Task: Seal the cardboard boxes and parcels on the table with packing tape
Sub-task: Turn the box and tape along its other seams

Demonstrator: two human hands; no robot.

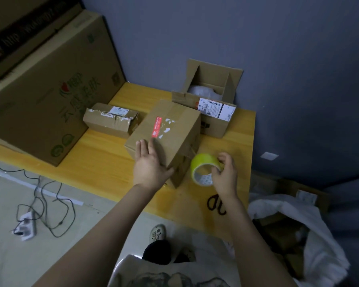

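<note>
At the lower left of the frame a white power strip (26, 226) lies on the floor among dark cables. Above it, in the upper left, a large printed cardboard box (50, 90) sits on the left end of the yellow wooden counter (104, 162). Just right of it lies a small parcel (110, 119), closed, with a white label and wrinkled tape on top. Near the centre stands a closed brown box (168, 133) with a red strip and torn label scraps on its lid. The left hand (149, 164) rests flat on the near corner of that lid, fingers straight, gripping nothing. Right of this box, the right hand (226, 175) holds a roll of yellow-green packing tape (203, 168), thumb and fingers curled on its rim. Behind, against the blue wall, an open box (211, 96) has its flaps up and a shipping label on its front flap. Scissors (216, 204) lie on the counter beside the right forearm, and white cloth (298, 224) is heaped at lower right.
</note>
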